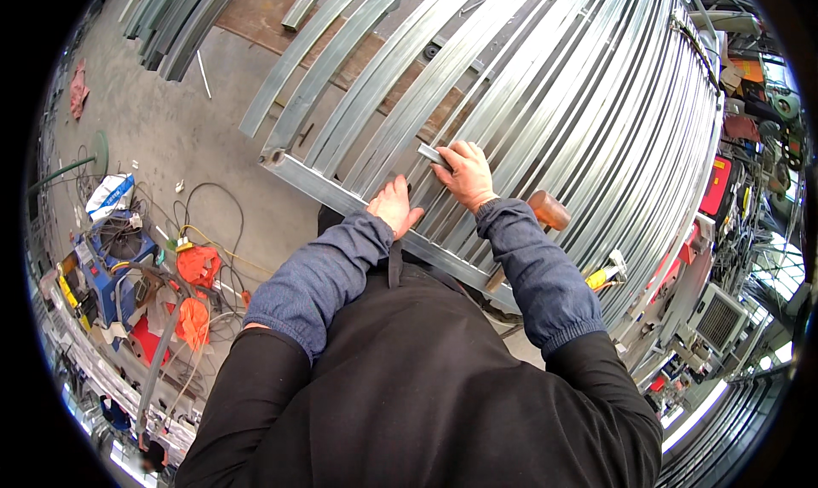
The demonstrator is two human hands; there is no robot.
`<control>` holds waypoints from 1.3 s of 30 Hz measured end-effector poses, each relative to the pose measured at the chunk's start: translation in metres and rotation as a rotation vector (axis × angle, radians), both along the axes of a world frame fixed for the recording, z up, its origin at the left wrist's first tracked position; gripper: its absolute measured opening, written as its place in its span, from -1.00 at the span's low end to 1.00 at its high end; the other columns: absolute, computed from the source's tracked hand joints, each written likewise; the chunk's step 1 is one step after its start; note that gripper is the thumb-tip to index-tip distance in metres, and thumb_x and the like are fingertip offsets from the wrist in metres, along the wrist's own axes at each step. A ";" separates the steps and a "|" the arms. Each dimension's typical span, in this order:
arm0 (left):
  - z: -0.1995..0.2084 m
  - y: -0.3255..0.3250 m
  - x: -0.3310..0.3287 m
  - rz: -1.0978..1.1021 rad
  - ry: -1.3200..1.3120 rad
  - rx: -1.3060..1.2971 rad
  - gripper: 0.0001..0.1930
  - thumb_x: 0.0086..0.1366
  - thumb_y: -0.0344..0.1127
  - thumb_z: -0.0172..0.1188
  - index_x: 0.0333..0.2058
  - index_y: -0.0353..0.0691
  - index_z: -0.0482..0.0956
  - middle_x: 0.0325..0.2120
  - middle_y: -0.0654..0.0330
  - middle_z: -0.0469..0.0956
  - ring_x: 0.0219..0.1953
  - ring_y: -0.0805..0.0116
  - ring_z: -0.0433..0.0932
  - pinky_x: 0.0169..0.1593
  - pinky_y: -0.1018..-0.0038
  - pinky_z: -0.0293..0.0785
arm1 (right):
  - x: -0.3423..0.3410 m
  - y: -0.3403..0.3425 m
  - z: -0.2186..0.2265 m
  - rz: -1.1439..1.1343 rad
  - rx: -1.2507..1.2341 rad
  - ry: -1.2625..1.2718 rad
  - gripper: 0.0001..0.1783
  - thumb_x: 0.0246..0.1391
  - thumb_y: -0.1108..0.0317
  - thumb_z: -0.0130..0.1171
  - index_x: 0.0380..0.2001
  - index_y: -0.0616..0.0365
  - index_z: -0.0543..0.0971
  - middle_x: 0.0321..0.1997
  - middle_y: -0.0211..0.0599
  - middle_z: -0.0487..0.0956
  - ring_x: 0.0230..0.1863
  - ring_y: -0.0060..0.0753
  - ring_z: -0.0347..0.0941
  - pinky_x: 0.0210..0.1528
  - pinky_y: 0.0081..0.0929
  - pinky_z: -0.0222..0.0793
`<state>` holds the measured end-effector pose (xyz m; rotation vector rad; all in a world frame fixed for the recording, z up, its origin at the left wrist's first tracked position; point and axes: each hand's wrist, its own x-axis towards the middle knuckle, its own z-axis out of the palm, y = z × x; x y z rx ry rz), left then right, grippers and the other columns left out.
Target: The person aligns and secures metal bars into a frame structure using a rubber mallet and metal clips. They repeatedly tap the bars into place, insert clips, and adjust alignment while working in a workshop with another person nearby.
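Observation:
In my right hand (467, 178) is a short grey metal block (433, 155), pinched between thumb and fingers just above the metal bars. My left hand (394, 207) rests on the near ends of the bars, its fingers stretched forward and its thumb apart. Something small and dark shows by its fingertips, too little to name. Beneath both hands lie long silvery metal bars (375, 75), set side by side with gaps, meeting a crosswise metal rail (315, 185). Right of my right forearm, a mallet (550, 210) with a brown head lies on the bars.
A yellow-handled tool (603, 272) sits on the bars at the right. More metal profiles (183, 19) are stacked at the far left. On the floor at left are a blue machine (111, 266), orange cloth (198, 266) and loose cables (241, 224). Cluttered shelving (750, 130) stands right.

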<state>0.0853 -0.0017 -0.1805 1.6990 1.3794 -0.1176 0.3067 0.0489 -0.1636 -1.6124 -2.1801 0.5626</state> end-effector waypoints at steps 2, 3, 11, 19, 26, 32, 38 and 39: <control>0.001 0.000 0.001 -0.008 0.013 -0.004 -0.06 0.27 -0.06 0.45 0.38 -0.49 0.11 0.12 -0.37 0.49 0.16 -0.31 0.54 0.23 0.00 0.51 | 0.000 0.000 -0.002 -0.008 0.009 0.000 -0.62 0.02 0.22 0.48 -0.07 0.04 0.71 -0.21 -0.30 0.55 -0.10 -0.10 0.46 0.04 -0.18 0.42; 0.001 0.000 0.001 -0.012 0.018 -0.006 -0.08 0.28 -0.06 0.44 0.38 -0.49 0.12 0.12 -0.36 0.50 0.16 -0.30 0.54 0.23 0.00 0.51 | 0.000 0.000 -0.002 -0.011 0.004 0.001 -0.61 0.01 0.21 0.48 -0.07 0.04 0.71 -0.21 -0.30 0.55 -0.10 -0.10 0.46 0.04 -0.17 0.42; 0.003 -0.001 0.000 -0.021 0.021 0.021 -0.12 0.33 -0.05 0.39 0.37 -0.49 0.13 0.12 -0.33 0.51 0.14 -0.28 0.56 0.21 0.01 0.52 | -0.001 -0.001 -0.002 -0.019 -0.006 0.007 -0.59 0.00 0.22 0.49 -0.05 0.05 0.70 -0.18 -0.28 0.55 -0.07 -0.08 0.46 0.06 -0.16 0.42; 0.001 0.001 -0.001 -0.045 0.027 -0.012 -0.11 0.35 -0.03 0.36 0.37 -0.51 0.10 0.05 -0.39 0.55 0.08 -0.32 0.60 0.19 0.00 0.52 | -0.002 -0.002 0.000 -0.014 -0.007 0.008 -0.58 0.02 0.23 0.48 -0.04 0.07 0.69 -0.18 -0.27 0.54 -0.06 -0.07 0.45 0.09 -0.17 0.41; 0.001 0.003 -0.002 -0.052 0.025 -0.048 -0.13 0.36 -0.04 0.35 0.36 -0.47 0.07 0.07 -0.41 0.54 0.08 -0.37 0.59 0.19 -0.03 0.52 | -0.001 -0.001 -0.001 0.002 -0.015 -0.008 -0.58 0.03 0.23 0.46 -0.02 0.06 0.68 -0.17 -0.25 0.53 -0.06 -0.07 0.45 0.10 -0.17 0.39; 0.009 0.007 0.000 -0.051 0.047 -0.084 -0.15 0.36 -0.03 0.34 0.36 -0.43 0.08 0.12 -0.41 0.51 0.11 -0.39 0.58 0.21 -0.05 0.51 | -0.001 -0.002 -0.002 0.000 -0.028 -0.030 -0.59 0.03 0.24 0.45 -0.03 0.07 0.68 -0.17 -0.26 0.52 -0.05 -0.07 0.45 0.09 -0.17 0.39; 0.006 0.005 -0.001 -0.048 0.052 -0.058 -0.14 0.36 -0.02 0.34 0.37 -0.43 0.08 0.14 -0.40 0.50 0.12 -0.36 0.58 0.22 -0.03 0.51 | -0.002 -0.002 0.002 -0.006 0.042 0.023 -0.62 0.01 0.27 0.45 -0.07 0.10 0.67 -0.20 -0.25 0.53 -0.09 -0.08 0.46 0.06 -0.21 0.42; 0.005 0.004 0.000 -0.047 0.053 -0.054 -0.13 0.36 -0.03 0.34 0.38 -0.43 0.07 0.14 -0.39 0.50 0.12 -0.36 0.58 0.22 -0.03 0.51 | -0.003 -0.003 0.006 -0.007 0.048 0.025 -0.62 0.01 0.28 0.45 -0.08 0.10 0.67 -0.20 -0.25 0.54 -0.10 -0.08 0.46 0.05 -0.21 0.43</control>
